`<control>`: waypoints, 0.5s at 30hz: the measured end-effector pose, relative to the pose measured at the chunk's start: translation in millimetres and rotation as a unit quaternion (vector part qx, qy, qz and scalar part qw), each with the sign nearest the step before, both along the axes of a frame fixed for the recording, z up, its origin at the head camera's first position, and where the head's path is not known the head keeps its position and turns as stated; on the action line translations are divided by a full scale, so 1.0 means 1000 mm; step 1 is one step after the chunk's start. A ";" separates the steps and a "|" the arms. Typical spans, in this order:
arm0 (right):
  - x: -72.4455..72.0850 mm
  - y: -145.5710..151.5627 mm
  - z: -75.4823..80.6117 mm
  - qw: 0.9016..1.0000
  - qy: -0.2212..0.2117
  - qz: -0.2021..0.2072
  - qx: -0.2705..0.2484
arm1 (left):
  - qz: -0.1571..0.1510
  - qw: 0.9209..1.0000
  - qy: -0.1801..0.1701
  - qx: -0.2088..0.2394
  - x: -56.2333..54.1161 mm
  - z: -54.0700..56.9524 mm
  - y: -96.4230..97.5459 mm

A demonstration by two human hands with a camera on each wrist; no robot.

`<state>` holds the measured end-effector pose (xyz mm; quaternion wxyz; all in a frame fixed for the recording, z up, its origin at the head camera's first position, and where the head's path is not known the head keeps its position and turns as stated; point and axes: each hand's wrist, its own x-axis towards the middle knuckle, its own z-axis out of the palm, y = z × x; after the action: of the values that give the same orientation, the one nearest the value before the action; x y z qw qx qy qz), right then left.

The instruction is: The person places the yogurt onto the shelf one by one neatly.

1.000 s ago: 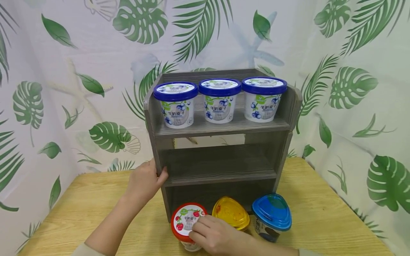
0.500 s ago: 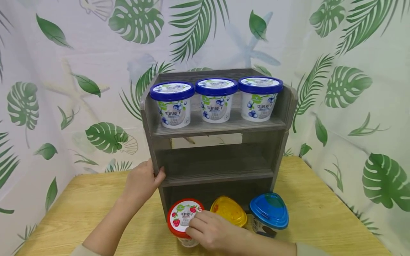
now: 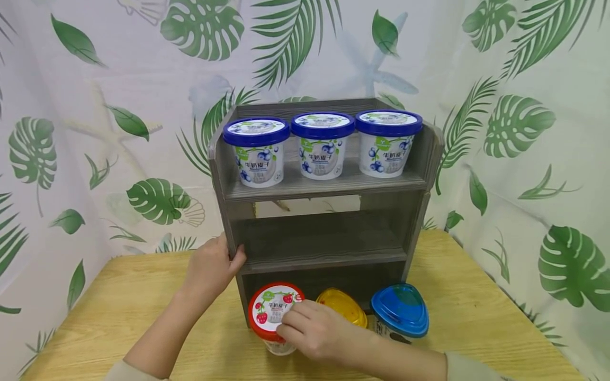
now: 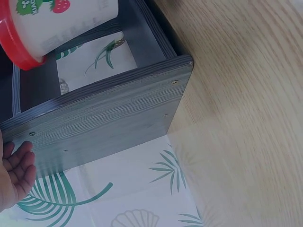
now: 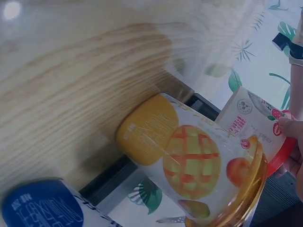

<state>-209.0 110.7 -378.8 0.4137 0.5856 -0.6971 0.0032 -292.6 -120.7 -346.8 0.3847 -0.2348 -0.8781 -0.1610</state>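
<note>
My left hand (image 3: 209, 267) grips the left side panel of a grey wooden shelf (image 3: 329, 189), thumb round its front edge. In the left wrist view, that hand's bent fingers (image 4: 23, 163) lie by the panel's outer face. With my right hand (image 3: 316, 330) I hold a strawberry yogurt cup (image 3: 269, 312) by its red lid, upright, before the lowest compartment. In the right wrist view, my thumb (image 5: 289, 126) presses the cup's (image 5: 251, 118) side near the lid. A yellow-lidded mango cup (image 3: 345, 307) stands partly hidden behind my right hand; a blue-lidded cup (image 3: 400, 309) stands to its right.
Three blueberry yogurt cups with blue lids, the middle one (image 3: 321, 153) among them, stand in a row on the top shelf. The wooden table (image 3: 143, 286) extends left and right of the shelf. Leaf-patterned cloth (image 3: 119, 132) covers the walls behind.
My right hand has raised the strawberry cup slightly and brought it a little closer to the shelf. The left hand keeps its place on the side panel. The view has shifted a bit.
</note>
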 end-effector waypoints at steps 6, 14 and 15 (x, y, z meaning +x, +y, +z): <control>0.001 0.001 0.008 1.000 0.008 -0.004 0.000 | 0.004 1.000 -0.009 0.002 0.000 0.001 0.000; 0.004 0.004 0.025 0.999 -0.024 -0.025 0.010 | 0.005 1.000 -0.014 -0.003 0.001 0.001 0.000; 0.004 0.004 0.027 0.999 -0.024 -0.028 0.013 | 0.005 1.000 -0.015 -0.003 0.001 0.002 0.000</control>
<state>-204.9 114.6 -351.6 0.3890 0.5708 -0.7231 -0.0030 -291.2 -120.9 -345.3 0.3711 -0.2296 -0.8854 -0.1599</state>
